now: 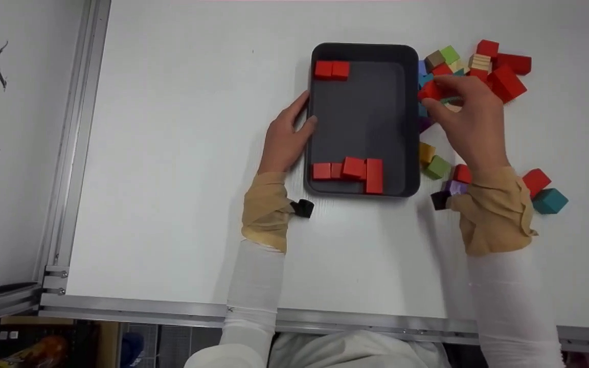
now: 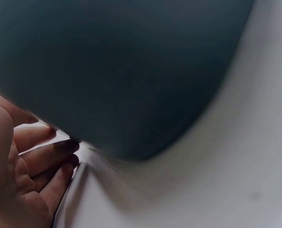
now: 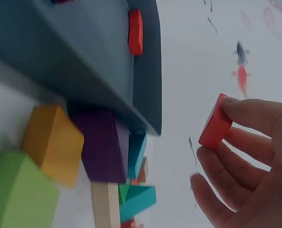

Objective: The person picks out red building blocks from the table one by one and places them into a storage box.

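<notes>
My right hand [image 1: 471, 115] pinches a red block [image 3: 217, 122] between thumb and fingertips, raised over the blocks just right of the tray. In the right wrist view the block is tilted and its red faces show. My left hand [image 1: 285, 137] lies against the left wall of the dark grey tray [image 1: 361, 110], thumb at the rim and fingers along the outside. Two red blocks [image 1: 332, 70] sit side by side in the tray's far left corner. Several more red blocks [image 1: 354, 167] stand along its near wall, one of them resting on top of others.
Right of the tray lies a loose heap of coloured blocks [image 1: 509, 82]. A yellow block [image 1: 427, 152], a green block [image 1: 438, 167] and a purple block [image 3: 103, 145] are close to the tray's right wall. A teal block [image 1: 550, 201] lies beyond my right wrist. A metal rail [image 1: 136, 303] edges the table.
</notes>
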`<action>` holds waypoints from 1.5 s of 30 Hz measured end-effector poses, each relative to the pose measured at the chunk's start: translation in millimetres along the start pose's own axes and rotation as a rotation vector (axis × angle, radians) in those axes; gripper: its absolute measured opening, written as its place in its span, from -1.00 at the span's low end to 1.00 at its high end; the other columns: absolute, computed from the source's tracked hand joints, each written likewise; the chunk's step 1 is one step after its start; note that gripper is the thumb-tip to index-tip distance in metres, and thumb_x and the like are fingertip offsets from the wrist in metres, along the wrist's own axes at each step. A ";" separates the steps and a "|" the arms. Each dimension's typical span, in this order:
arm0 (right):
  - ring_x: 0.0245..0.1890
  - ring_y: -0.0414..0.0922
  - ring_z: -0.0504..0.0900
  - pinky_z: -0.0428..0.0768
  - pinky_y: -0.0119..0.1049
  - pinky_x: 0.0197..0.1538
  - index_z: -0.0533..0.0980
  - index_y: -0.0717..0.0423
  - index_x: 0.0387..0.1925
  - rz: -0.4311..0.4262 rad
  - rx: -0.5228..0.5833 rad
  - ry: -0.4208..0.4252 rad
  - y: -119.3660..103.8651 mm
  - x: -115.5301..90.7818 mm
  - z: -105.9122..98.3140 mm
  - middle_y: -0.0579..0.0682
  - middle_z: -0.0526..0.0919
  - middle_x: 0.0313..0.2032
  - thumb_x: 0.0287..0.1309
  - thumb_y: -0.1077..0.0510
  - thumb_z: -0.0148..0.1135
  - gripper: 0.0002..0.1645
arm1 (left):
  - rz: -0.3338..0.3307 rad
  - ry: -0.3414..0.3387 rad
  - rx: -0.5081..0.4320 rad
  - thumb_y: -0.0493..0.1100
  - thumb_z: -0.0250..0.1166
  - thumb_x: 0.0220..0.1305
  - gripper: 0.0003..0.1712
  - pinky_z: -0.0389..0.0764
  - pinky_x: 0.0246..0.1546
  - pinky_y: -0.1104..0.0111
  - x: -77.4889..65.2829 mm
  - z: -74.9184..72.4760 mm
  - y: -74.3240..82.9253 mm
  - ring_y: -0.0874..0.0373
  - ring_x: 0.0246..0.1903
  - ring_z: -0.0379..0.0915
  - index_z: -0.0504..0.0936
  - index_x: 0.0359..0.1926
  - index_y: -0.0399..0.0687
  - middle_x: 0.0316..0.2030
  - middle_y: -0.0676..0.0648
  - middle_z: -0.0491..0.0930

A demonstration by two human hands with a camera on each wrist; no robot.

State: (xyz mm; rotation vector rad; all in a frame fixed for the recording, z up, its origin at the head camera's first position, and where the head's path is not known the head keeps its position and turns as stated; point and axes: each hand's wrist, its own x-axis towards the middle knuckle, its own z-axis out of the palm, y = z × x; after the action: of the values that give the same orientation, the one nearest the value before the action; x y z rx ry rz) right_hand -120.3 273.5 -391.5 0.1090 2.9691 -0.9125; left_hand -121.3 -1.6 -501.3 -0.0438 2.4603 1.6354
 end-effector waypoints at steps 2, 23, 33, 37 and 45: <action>-0.04 -0.09 0.42 0.42 -0.23 -0.02 0.40 -0.09 0.14 -0.044 0.001 -0.002 -6.1 0.5 3.9 -0.06 0.47 0.01 0.04 -0.17 0.15 -0.40 | -0.001 0.001 -0.007 0.17 0.07 0.19 -0.41 0.06 0.15 0.55 0.7 0.4 0.7 0.48 0.18 0.01 0.15 0.25 0.52 0.21 0.29 0.19; -0.06 -0.15 0.39 0.40 -0.22 0.00 0.39 -0.08 0.13 -0.078 0.052 -0.128 -10.8 5.3 29.0 -0.08 0.47 0.01 0.06 -0.19 0.13 -0.40 | 0.001 -0.006 0.019 0.16 0.06 0.20 -0.41 0.05 0.15 0.55 0.2 3.0 4.5 0.47 0.19 0.00 0.13 0.25 0.54 0.22 0.26 0.19; -0.05 -0.02 0.34 0.41 -0.09 -0.02 0.39 -0.02 0.14 -0.026 -0.052 -0.382 -7.8 9.1 29.4 0.01 0.46 0.04 0.09 -0.11 0.14 -0.43 | -0.008 -0.008 0.017 0.17 0.06 0.20 -0.41 0.05 0.15 0.54 1.2 4.6 4.4 0.47 0.19 -0.01 0.13 0.25 0.55 0.22 0.27 0.17; -0.06 0.02 0.30 0.41 -0.06 -0.06 0.41 0.02 0.12 -0.053 -0.112 -0.447 -5.6 10.0 30.8 0.08 0.46 0.01 0.09 -0.02 0.18 -0.46 | 0.000 -0.012 0.020 0.16 0.05 0.21 -0.41 0.04 0.15 0.56 1.8 5.5 4.7 0.47 0.19 -0.01 0.13 0.26 0.52 0.22 0.27 0.17; -0.09 0.05 0.27 0.37 -0.07 -0.14 0.41 0.04 0.12 -0.065 -0.191 -0.504 -6.3 11.5 32.6 0.10 0.45 -0.06 0.08 0.05 0.21 -0.47 | 0.011 -0.021 0.035 0.16 0.04 0.22 -0.41 0.03 0.15 0.57 3.3 5.4 5.3 0.47 0.20 -0.02 0.12 0.27 0.49 0.23 0.26 0.16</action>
State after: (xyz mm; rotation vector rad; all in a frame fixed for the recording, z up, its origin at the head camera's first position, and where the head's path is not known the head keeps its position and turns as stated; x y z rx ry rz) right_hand -131.9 250.7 -415.5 -0.1953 2.5757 -0.5507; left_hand -124.5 5.7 -499.1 -0.0084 2.4778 1.5881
